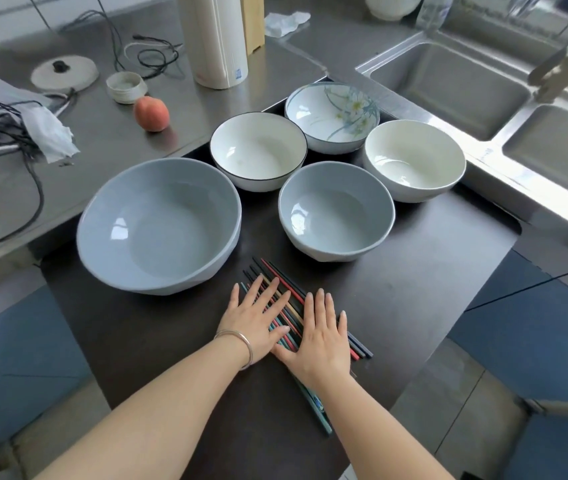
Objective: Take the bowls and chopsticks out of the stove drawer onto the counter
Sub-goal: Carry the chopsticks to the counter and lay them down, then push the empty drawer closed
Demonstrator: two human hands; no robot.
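Five bowls sit before us on the dark surface, and both our hands are flat on a bundle of chopsticks at the near edge. Our left hand, with a silver bangle at the wrist, presses down with fingers spread; our right hand lies just beside it, palm down, thumbs nearly touching. Neither hand is closed around anything: they rest open on the sticks, which fan out in red, teal, black and tan beneath them, with one teal stick poking back under our right forearm.

Just past our fingertips stands the big grey-blue bowl, tilted, and the smaller grey-blue bowl to its right. Behind those come the black-rimmed white bowl, the flower-painted bowl and the plain cream bowl, all packed close, rims nearly touching.

On the steel tabletop to the left we see a peach, a small round tin, a flat lid, a tangle of black cables and crumpled tissue. A tall cream roll stands at the back. To the right lies the steel double sink.
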